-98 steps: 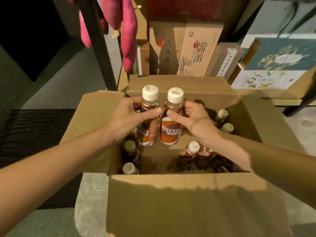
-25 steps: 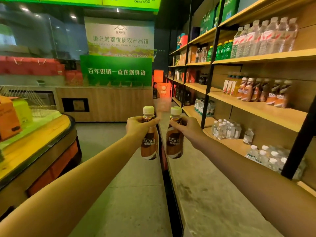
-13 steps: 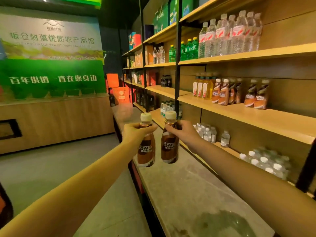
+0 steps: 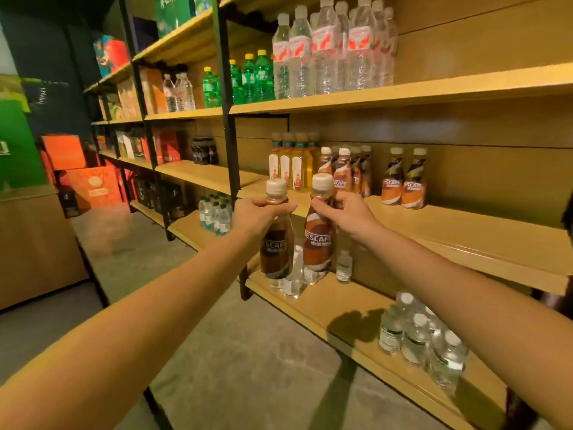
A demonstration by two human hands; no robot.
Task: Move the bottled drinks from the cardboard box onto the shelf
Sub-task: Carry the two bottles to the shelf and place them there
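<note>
My left hand [image 4: 259, 214] grips the neck of a dark brown coffee bottle [image 4: 277, 246] with a cream cap. Beside it, my right hand [image 4: 348, 212] grips the neck of an orange-brown coffee bottle [image 4: 319, 240]. Both bottles hang upright in the air, side by side, just in front of the middle wooden shelf [image 4: 459, 231]. On that shelf stand more coffee bottles of the same brand: a group [image 4: 350, 173] behind my hands and a pair [image 4: 403, 181] further right. The cardboard box is out of view.
Yellow drink bottles [image 4: 291, 162] stand left of the coffee group. Tall water bottles [image 4: 335, 48] and green bottles [image 4: 251, 79] fill the shelf above. Small water bottles [image 4: 418, 336] sit on the lowest shelf. A black upright post [image 4: 231, 135] divides the shelving. The middle shelf is bare right of the pair.
The view has swung right and closer to the shelves. Both hands have carried their bottles up to the front of the middle shelf.
</note>
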